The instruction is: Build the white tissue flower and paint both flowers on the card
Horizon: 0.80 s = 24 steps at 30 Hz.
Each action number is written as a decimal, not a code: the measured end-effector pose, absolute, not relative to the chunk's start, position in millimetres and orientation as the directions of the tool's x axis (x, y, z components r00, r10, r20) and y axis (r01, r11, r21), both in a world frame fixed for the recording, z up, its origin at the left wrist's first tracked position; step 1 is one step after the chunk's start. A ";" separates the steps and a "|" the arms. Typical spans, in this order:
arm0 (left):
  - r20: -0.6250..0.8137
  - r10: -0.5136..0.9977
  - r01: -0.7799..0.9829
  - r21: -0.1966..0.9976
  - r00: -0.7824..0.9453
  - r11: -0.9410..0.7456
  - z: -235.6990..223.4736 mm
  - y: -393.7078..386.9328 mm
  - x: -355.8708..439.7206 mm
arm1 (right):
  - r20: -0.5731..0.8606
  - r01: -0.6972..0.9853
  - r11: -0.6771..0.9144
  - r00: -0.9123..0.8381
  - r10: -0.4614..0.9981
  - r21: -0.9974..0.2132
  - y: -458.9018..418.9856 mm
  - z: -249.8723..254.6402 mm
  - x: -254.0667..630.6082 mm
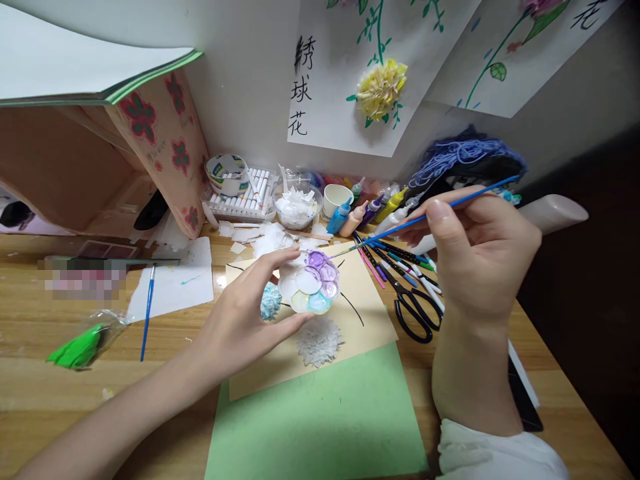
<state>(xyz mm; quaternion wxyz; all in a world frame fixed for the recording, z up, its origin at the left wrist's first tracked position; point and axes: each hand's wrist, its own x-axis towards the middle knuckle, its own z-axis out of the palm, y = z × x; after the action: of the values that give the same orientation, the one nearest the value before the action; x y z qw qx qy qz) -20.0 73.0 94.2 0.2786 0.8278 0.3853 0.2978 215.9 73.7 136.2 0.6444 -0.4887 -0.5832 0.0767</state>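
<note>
Between the thumb and fingers of my left hand point(255, 307) is a small round paint palette point(309, 281), its wells smeared with purple, lilac, yellow and turquoise. My right hand point(475, 247) grips a blue paintbrush point(400, 227), its tip at the palette's edge beside the purple well. Under the palette lies a cream sheet point(270, 380) with black drawn lines. A white ruffled paper flower point(320, 342) sits on that sheet just below the palette. Partly hidden behind my left hand is a light-blue ruffled flower point(271, 301).
Black scissors point(415, 312) and several pens lie to the right. Paint bottles point(340, 215), a paper cup point(338, 200) and a bowl of paper scraps point(297, 205) line the wall. A green sheet point(320, 427) lies in front; a second brush point(148, 313) rests left.
</note>
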 end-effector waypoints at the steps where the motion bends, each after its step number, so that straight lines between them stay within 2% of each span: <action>1: 0.278 0.805 0.474 0.690 0.525 -0.547 94.1 73.2 -20.0 | 0.681 0.467 0.515 0.323 0.658 -0.719 73.6 136.0 216.4; 5: 0.281 0.804 0.476 0.686 0.525 -0.550 93.3 74.0 -19.7 | 0.709 0.448 0.557 0.337 0.620 -0.700 72.5 135.2 213.4; 9: 0.291 0.805 0.471 0.688 0.517 -0.552 93.3 74.0 -19.9 | 0.702 0.474 0.540 0.285 0.653 -0.695 71.1 134.8 209.3; 13: 0.282 0.808 0.467 0.698 0.518 -0.542 93.8 73.4 -20.3 | 0.707 0.514 0.510 0.323 0.630 -0.690 71.1 136.4 210.7; 16: 0.278 0.807 0.468 0.698 0.521 -0.542 94.3 73.1 -20.4 | 0.728 0.493 0.546 0.343 0.593 -0.677 71.2 137.7 211.6; 19: 0.285 0.806 0.466 0.696 0.519 -0.546 94.8 73.4 -20.1 | 0.744 0.485 0.578 0.288 0.603 -0.656 69.9 137.8 209.9; 24: 0.287 0.813 0.471 0.698 0.506 -0.540 94.8 73.8 -19.5 | 0.761 0.585 0.540 0.226 0.608 -0.605 64.6 137.0 206.7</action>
<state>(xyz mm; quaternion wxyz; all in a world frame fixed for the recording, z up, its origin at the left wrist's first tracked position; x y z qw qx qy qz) -19.5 73.8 94.8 0.2784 0.8219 0.3907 0.3071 206.7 64.6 137.0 0.6188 -0.4797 -0.6220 0.0091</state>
